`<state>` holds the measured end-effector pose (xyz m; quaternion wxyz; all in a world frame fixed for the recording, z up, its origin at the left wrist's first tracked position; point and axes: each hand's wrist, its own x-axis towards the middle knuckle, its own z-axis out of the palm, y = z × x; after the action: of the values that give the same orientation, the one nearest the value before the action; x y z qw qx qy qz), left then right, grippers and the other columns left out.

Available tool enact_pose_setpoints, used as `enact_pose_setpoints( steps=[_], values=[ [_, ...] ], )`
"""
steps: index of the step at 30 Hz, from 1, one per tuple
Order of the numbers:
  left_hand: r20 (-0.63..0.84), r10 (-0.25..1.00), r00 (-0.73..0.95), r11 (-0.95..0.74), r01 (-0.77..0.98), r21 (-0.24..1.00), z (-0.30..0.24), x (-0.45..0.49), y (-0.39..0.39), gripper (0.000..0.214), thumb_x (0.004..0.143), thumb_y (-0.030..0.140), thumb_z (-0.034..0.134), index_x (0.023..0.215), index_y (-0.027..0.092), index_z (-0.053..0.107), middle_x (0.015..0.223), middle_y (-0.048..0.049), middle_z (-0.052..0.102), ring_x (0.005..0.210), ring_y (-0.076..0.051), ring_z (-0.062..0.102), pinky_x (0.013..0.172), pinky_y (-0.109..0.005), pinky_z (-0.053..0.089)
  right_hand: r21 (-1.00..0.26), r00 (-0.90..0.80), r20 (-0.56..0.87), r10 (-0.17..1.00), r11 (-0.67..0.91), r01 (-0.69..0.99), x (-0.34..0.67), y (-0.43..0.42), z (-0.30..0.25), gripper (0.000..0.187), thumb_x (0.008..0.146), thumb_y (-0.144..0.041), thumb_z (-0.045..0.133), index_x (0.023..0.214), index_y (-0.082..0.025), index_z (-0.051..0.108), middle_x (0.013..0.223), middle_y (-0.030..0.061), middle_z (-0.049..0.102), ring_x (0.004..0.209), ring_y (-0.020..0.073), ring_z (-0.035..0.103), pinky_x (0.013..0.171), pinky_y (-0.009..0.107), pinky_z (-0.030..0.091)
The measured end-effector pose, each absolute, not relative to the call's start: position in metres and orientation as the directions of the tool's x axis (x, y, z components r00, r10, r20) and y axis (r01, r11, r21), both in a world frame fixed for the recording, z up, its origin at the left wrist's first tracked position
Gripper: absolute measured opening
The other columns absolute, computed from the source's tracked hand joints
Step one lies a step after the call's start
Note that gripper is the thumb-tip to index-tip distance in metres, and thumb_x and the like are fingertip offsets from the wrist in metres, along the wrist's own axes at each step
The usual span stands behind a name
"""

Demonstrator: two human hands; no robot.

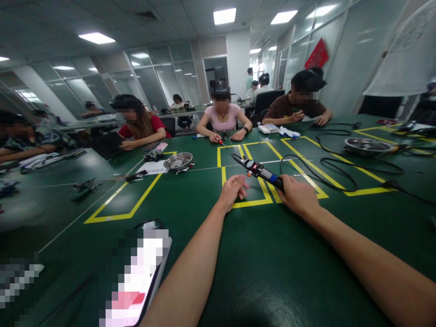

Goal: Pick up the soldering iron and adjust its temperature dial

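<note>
My right hand (pixel 298 193) is wrapped around the black handle of a slim tool (pixel 269 175) with a blue band and a silver barrel. Small black, red and white parts sit toward its far end, which finishes in a dark curved piece; its exact kind is unclear. My left hand (pixel 235 193) is just left of the tool and apart from it, above a yellow-taped outline (pixel 252 204). Its fingers are loosely curled with gaps between them, and nothing shows in them. A black cable (pixel 306 168) loops over the table beyond my right hand.
Metal bowls stand on the green table (pixel 272 263), one at left (pixel 179 161) and one at right (pixel 368 146). A phone (pixel 150 268) lies by my left forearm. White gloves (pixel 289 132) are near the far edge. Several people sit around the table.
</note>
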<state>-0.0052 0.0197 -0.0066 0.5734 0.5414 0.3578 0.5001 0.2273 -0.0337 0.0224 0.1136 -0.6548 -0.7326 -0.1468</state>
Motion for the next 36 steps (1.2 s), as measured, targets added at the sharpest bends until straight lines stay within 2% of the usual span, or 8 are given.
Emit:
enact_pose_setpoints(
  steps=[2, 4, 8, 15, 28, 36],
  values=[
    [0.120, 0.964, 0.236, -0.071, -0.208, 0.976, -0.008, -0.004, 0.021, 0.054, 0.077, 0.056, 0.070, 0.108, 0.014, 0.054, 0.094, -0.0087, 0.069, 0.063, -0.014, 0.068, 0.047, -0.021, 0.049, 0.129, -0.175, 0.357, 0.918, 0.137, 0.982, 0.226, -0.033, 0.018, 0.029, 0.095, -0.036, 0.044, 0.116, -0.018, 0.052, 0.104, 0.0116, 0.065, 0.080, 0.0245, 0.063, 0.056, 0.029, 0.035],
    [0.118, 0.969, 0.219, -0.072, -0.207, 0.976, -0.011, -0.003, 0.023, 0.053, 0.075, 0.050, 0.075, 0.108, 0.014, 0.054, 0.094, -0.0100, 0.069, 0.071, -0.018, 0.071, 0.053, -0.024, 0.053, 0.160, -0.201, 0.345, 0.917, 0.154, 0.975, 0.225, -0.032, 0.014, 0.026, 0.096, -0.032, 0.043, 0.115, -0.017, 0.052, 0.105, 0.0122, 0.064, 0.083, 0.0245, 0.063, 0.057, 0.028, 0.036],
    [0.139, 0.961, 0.240, -0.100, -0.168, 0.981, -0.017, -0.004, 0.025, 0.049, 0.074, 0.037, 0.079, 0.108, 0.013, 0.053, 0.096, -0.0121, 0.071, 0.073, -0.019, 0.071, 0.059, -0.027, 0.056, 0.151, -0.187, 0.292, 0.938, 0.148, 0.977, 0.224, -0.030, 0.011, 0.024, 0.096, -0.028, 0.043, 0.115, -0.016, 0.052, 0.106, 0.0134, 0.064, 0.086, 0.0239, 0.063, 0.061, 0.028, 0.038],
    [0.130, 0.950, 0.285, -0.120, -0.051, 0.991, -0.017, -0.003, 0.022, 0.041, 0.078, 0.029, 0.075, 0.105, 0.013, 0.050, 0.086, -0.0103, 0.070, 0.069, -0.018, 0.070, 0.059, -0.027, 0.054, 0.157, -0.158, 0.281, 0.947, 0.117, 0.981, 0.222, -0.031, 0.011, 0.021, 0.095, -0.023, 0.042, 0.112, -0.017, 0.053, 0.104, 0.0131, 0.064, 0.089, 0.0241, 0.062, 0.064, 0.028, 0.040],
    [0.164, 0.927, 0.338, -0.177, 0.006, 0.984, -0.021, -0.004, 0.023, 0.040, 0.081, 0.028, 0.071, 0.108, 0.015, 0.044, 0.089, -0.0076, 0.067, 0.066, -0.013, 0.067, 0.061, -0.027, 0.054, 0.139, -0.153, 0.281, 0.947, 0.118, 0.983, 0.224, -0.030, 0.010, 0.022, 0.092, -0.024, 0.048, 0.112, -0.017, 0.052, 0.102, 0.0124, 0.065, 0.089, 0.0248, 0.062, 0.063, 0.029, 0.039],
    [0.165, 0.929, 0.332, -0.168, -0.021, 0.986, -0.020, -0.003, 0.022, 0.044, 0.079, 0.029, 0.073, 0.109, 0.015, 0.045, 0.087, -0.0068, 0.067, 0.067, -0.015, 0.067, 0.060, -0.027, 0.053, 0.142, -0.139, 0.272, 0.952, 0.103, 0.985, 0.223, -0.030, 0.010, 0.020, 0.092, -0.025, 0.048, 0.109, -0.017, 0.053, 0.103, 0.0131, 0.064, 0.089, 0.0244, 0.062, 0.063, 0.029, 0.039]
  ],
)
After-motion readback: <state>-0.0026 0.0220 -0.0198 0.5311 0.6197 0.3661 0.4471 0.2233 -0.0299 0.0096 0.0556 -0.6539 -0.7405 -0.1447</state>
